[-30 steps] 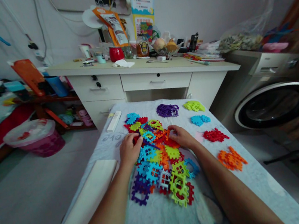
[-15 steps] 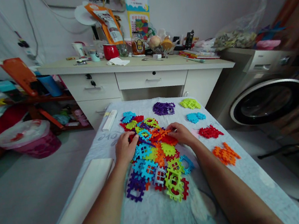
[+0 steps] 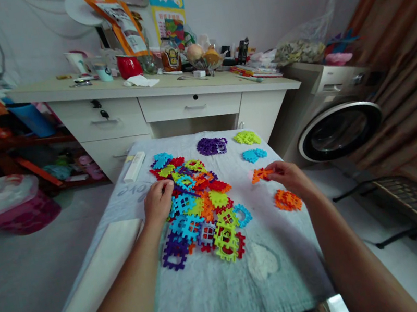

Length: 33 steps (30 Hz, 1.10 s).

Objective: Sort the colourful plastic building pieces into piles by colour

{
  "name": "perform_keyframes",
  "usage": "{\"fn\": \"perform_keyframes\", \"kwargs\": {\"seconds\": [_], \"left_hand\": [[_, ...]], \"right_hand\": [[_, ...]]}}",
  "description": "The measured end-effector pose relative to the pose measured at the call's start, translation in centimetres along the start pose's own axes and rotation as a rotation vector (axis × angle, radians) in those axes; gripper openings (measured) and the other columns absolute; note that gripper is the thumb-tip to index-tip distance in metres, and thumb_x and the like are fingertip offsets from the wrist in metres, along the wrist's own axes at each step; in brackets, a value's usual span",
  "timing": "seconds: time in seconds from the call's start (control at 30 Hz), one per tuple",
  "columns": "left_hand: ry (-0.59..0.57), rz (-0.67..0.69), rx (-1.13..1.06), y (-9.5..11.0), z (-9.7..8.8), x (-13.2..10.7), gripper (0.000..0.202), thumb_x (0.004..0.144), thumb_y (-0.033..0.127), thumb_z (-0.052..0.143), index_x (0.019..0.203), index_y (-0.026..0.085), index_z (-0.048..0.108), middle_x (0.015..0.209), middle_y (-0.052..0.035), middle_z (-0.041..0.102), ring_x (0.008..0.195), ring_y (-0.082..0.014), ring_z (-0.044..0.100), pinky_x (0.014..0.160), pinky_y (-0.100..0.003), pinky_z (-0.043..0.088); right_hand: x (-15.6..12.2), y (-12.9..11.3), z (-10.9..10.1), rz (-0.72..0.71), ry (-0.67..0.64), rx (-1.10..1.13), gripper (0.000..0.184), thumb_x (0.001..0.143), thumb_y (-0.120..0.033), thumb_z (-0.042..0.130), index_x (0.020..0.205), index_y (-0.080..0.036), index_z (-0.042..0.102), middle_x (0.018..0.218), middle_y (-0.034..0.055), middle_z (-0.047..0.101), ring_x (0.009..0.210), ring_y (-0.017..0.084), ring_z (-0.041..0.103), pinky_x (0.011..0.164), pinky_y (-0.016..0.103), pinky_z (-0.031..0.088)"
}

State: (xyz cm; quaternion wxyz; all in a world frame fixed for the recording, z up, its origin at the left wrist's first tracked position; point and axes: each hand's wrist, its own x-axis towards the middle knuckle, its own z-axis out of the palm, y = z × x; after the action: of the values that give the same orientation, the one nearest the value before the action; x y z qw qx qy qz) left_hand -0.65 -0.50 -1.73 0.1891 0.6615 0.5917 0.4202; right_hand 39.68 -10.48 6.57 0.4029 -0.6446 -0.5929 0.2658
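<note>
My right hand [image 3: 290,177] pinches an orange interlocking plastic piece [image 3: 261,174] above the right side of the cloth. Just below it lies a small pile of orange pieces [image 3: 287,200]. My left hand [image 3: 158,202] rests at the left edge of a large mixed heap [image 3: 219,199], its fingers curled against purple and blue pieces; what they grip, if anything, is hidden. That heap holds notched squares in blue, lime green, purple, red and orange, some shaped like windows. Sorted piles of purple [image 3: 211,146], lime green [image 3: 247,138] and light blue pieces [image 3: 254,155] lie beyond.
A light blue cloth [image 3: 283,255] covers the table. On its left lie a white narrow box [image 3: 134,167] and a long white strip [image 3: 104,272]. Behind stands a cluttered white desk [image 3: 192,105]; a washing machine [image 3: 341,132] and a black-framed rack [image 3: 398,205] are to the right.
My right hand has moved right from the mixed heap, carrying an orange piece, and now covers the spot of the red pile. The left hand stays by the heap. The view has turned right.
</note>
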Motion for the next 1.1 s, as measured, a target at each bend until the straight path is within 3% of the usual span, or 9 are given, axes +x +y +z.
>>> {"fn": "perform_keyframes", "kwargs": {"seconds": [0.2,0.47,0.7,0.83,0.93,1.1], "left_hand": [[-0.016,-0.009,0.016,0.0,-0.1,0.1,0.048,0.087,0.057,0.042,0.102,0.020,0.069,0.113,-0.0086,0.069,0.109,-0.0254,0.060,0.100,-0.039,0.045],[-0.024,-0.016,0.017,-0.4,0.0,0.2,0.047,0.084,0.057,0.044,0.102,0.022,0.068,0.113,-0.0075,0.069,0.108,-0.0258,0.061,0.100,-0.039,0.045],[-0.028,-0.019,0.011,-0.4,0.0,0.2,0.047,0.083,0.058,0.045,0.102,0.022,0.068,0.112,-0.0078,0.069,0.108,-0.0260,0.061,0.100,-0.039,0.045],[-0.022,-0.019,0.013,-0.1,-0.2,0.1,0.047,0.083,0.058,0.045,0.101,0.021,0.068,0.111,-0.0079,0.069,0.106,-0.0258,0.061,0.100,-0.039,0.046],[-0.016,0.020,0.006,0.1,-0.2,0.1,0.046,0.083,0.057,0.045,0.097,0.021,0.069,0.108,-0.0081,0.070,0.104,-0.0252,0.062,0.100,-0.039,0.046],[0.047,0.070,0.058,0.1,-0.1,0.2,0.041,0.083,0.056,0.046,0.089,0.022,0.069,0.108,-0.0086,0.070,0.109,-0.0259,0.060,0.107,-0.043,0.041]], "right_hand": [[-5.2,3.3,-4.1,0.158,0.215,-0.025,0.039,0.064,-0.047,0.071,0.089,-0.017,0.070,0.072,0.0025,0.064,0.062,0.016,0.054,0.060,0.028,0.041],[-8.5,7.3,-5.4,0.226,0.423,-0.171,0.035,0.065,-0.047,0.064,0.083,-0.018,0.070,0.075,0.0055,0.068,0.068,0.020,0.059,0.065,0.031,0.044],[-9.1,7.9,-4.8,0.247,0.336,-0.500,0.032,0.073,-0.050,0.059,0.075,-0.020,0.069,0.081,0.0091,0.070,0.076,0.024,0.062,0.071,0.034,0.045],[-8.8,6.8,-4.6,0.180,0.377,-0.595,0.029,0.078,-0.046,0.056,0.077,-0.020,0.069,0.088,0.0113,0.070,0.084,0.026,0.062,0.082,0.039,0.045],[-7.7,4.6,-3.9,0.091,0.375,-0.580,0.028,0.080,-0.043,0.055,0.082,-0.019,0.069,0.091,0.0121,0.069,0.087,0.026,0.062,0.086,0.041,0.045],[-4.7,-1.0,0.8,-0.115,0.141,-0.392,0.016,0.084,-0.033,0.059,0.088,-0.022,0.068,0.096,0.0079,0.069,0.092,0.023,0.063,0.088,0.039,0.047]]}}
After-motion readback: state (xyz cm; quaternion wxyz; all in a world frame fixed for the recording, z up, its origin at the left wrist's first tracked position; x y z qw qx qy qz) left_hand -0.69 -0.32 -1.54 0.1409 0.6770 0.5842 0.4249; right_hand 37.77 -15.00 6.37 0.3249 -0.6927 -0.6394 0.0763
